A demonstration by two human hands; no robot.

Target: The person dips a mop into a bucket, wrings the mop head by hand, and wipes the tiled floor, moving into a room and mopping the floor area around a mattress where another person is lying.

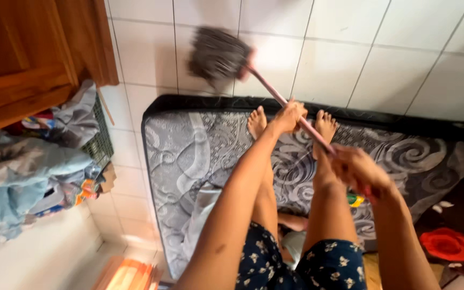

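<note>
I stand barefoot on a grey swirl-patterned mattress [189, 156] and hold a mop by its pink handle [275, 94]. My left hand [288, 115] grips the handle further down toward the head. My right hand [358, 169] grips it nearer the top end. The grey stringy mop head [218, 53] rests on the white tiled floor [350, 48] just beyond the mattress's black edge, and looks blurred. My legs and dark flowered shorts [302, 263] fill the lower middle of the view.
A wooden cabinet [28, 53] stands at the upper left. Below it lies a pile of blue and grey clothes [22, 177] beside a green basket [100, 142]. A dark cloth with a red flower [449, 241] lies at the lower right.
</note>
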